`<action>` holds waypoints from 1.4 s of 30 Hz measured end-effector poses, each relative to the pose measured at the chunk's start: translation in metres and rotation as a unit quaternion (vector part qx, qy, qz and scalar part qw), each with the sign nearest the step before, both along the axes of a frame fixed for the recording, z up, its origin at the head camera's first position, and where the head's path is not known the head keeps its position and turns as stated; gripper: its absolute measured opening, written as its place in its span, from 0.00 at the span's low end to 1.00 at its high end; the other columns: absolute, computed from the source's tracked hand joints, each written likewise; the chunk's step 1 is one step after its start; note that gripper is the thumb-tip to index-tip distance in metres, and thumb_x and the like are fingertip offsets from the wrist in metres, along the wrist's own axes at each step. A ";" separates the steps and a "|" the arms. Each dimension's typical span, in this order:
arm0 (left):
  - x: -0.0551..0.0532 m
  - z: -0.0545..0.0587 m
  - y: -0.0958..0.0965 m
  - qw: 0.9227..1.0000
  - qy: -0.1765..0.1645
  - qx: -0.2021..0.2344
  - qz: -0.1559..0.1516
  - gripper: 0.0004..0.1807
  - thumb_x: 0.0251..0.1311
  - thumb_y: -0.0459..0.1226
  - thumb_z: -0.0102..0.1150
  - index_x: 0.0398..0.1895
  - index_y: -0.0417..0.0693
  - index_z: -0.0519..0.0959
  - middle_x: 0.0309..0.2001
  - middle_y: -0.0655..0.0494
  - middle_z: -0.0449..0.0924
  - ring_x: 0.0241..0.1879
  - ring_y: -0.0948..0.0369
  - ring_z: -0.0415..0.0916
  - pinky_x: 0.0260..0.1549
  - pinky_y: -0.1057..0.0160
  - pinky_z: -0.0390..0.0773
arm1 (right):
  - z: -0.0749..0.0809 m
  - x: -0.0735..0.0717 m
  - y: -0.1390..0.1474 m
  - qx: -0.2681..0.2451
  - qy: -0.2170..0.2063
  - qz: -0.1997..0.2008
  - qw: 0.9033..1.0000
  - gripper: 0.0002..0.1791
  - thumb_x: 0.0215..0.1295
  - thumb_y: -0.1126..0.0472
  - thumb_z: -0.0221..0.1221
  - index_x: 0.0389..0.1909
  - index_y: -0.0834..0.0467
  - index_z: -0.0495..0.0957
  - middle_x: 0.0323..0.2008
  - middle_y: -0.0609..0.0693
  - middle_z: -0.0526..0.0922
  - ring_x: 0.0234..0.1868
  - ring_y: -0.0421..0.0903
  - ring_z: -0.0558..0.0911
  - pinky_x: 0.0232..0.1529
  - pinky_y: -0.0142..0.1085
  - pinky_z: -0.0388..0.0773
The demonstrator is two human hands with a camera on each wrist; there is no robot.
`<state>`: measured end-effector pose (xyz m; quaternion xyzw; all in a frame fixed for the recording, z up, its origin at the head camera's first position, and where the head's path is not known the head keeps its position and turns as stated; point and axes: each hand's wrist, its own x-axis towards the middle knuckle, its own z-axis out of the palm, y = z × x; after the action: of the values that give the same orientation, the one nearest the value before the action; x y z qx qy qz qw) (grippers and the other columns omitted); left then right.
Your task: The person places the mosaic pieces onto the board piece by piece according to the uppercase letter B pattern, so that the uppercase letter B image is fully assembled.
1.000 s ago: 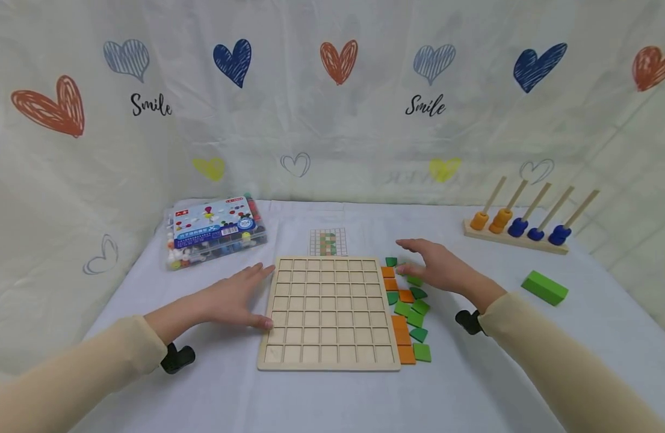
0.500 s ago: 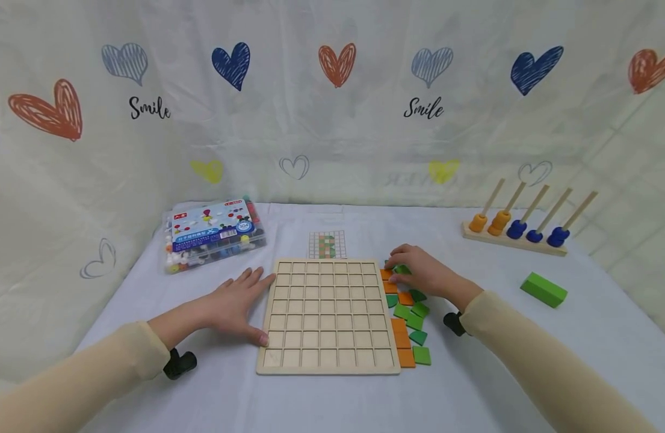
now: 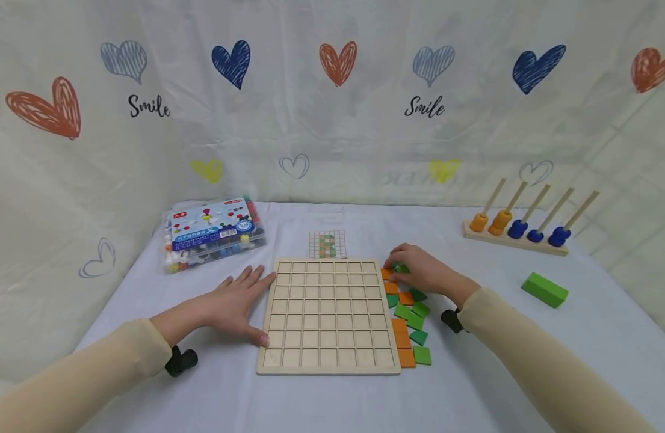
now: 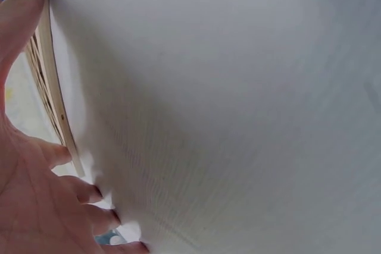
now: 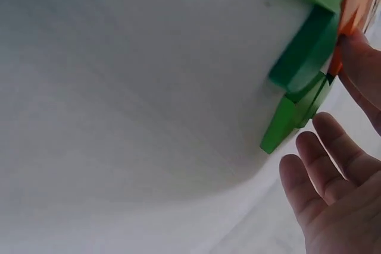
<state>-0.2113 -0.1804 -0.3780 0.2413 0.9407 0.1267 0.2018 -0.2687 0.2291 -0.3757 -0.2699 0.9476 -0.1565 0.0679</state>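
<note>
Several tiles [image 3: 402, 311] crowd the right edge of the board [image 3: 336, 323]; your left hand [image 3: 231, 308] lies spread at its left edge. Your right hand [image 3: 424, 270] covers the far tiles, its grip hidden; crowding could make a careless pick scatter neighbours.

High forward-down head view, close wrist views (left shares the board [image 3: 328, 322])

"Smile" [image 3: 149, 107] twice on the backdrop [image 3: 343, 129] beyond far edge of table [image 3: 332, 403], label [image 3: 210, 228] on box [image 3: 229, 246] near far-left corner — print too small to read
</note>
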 end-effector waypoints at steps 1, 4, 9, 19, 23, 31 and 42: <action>0.000 0.000 0.000 1.000 0.000 -0.001 0.000 0.71 0.45 0.69 0.72 0.83 0.45 0.46 0.82 0.34 0.38 0.81 0.32 0.34 0.71 0.23 0.43 | 0.001 0.000 0.000 0.002 -0.002 0.000 1.000 0.10 0.68 0.61 0.66 0.48 0.58 0.86 0.58 0.63 0.79 0.61 0.62 0.76 0.63 0.57 0.76; 0.000 0.000 0.001 1.000 0.000 -0.002 0.000 0.71 0.45 0.69 0.72 0.83 0.46 0.45 0.83 0.34 0.38 0.81 0.33 0.34 0.71 0.23 0.43 | 0.004 -0.001 -0.001 0.010 -0.008 0.001 1.000 0.09 0.67 0.62 0.67 0.46 0.58 0.85 0.59 0.64 0.78 0.61 0.63 0.76 0.63 0.57 0.75; 0.000 0.000 0.001 1.000 -0.001 -0.004 0.001 0.71 0.44 0.70 0.72 0.84 0.46 0.45 0.83 0.35 0.37 0.81 0.33 0.33 0.71 0.23 0.43 | 0.007 -0.002 -0.003 0.021 -0.016 -0.006 1.000 0.07 0.67 0.61 0.68 0.42 0.59 0.85 0.61 0.67 0.77 0.63 0.65 0.75 0.65 0.57 0.75; 0.000 -0.001 -0.002 1.000 -0.005 -0.005 0.003 0.72 0.45 0.71 0.71 0.84 0.48 0.44 0.83 0.36 0.36 0.81 0.34 0.32 0.71 0.23 0.42 | 0.017 0.002 -0.009 -0.002 -0.022 -0.035 0.999 0.11 0.67 0.58 0.67 0.44 0.60 0.85 0.56 0.62 0.81 0.58 0.60 0.80 0.61 0.54 0.78; 0.001 0.000 -0.001 1.000 -0.007 -0.004 0.004 0.71 0.45 0.70 0.71 0.84 0.48 0.44 0.83 0.36 0.36 0.81 0.34 0.32 0.71 0.23 0.41 | 0.020 0.001 -0.023 -0.042 -0.054 -0.042 0.997 0.14 0.68 0.58 0.66 0.48 0.62 0.84 0.46 0.54 0.87 0.46 0.49 0.83 0.53 0.47 0.82; 0.000 0.000 -0.001 1.000 -0.005 -0.003 -0.002 0.71 0.45 0.70 0.70 0.84 0.48 0.44 0.83 0.36 0.36 0.81 0.34 0.32 0.72 0.24 0.41 | 0.017 -0.002 -0.073 -0.087 -0.087 -0.010 0.992 0.14 0.66 0.61 0.68 0.48 0.63 0.84 0.44 0.54 0.89 0.43 0.46 0.86 0.49 0.40 0.85; 0.000 -0.002 -0.002 1.000 -0.003 -0.005 -0.005 0.70 0.45 0.71 0.69 0.84 0.49 0.45 0.83 0.37 0.37 0.82 0.35 0.32 0.72 0.24 0.41 | 0.019 -0.006 -0.134 -0.046 -0.093 0.065 0.992 0.12 0.67 0.61 0.67 0.47 0.62 0.83 0.42 0.51 0.87 0.41 0.40 0.84 0.46 0.33 0.82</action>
<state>-0.2117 -0.1826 -0.3805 0.2446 0.9395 0.1217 0.2065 -0.2749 0.0948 -0.3571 -0.3180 0.9094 -0.2199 0.1530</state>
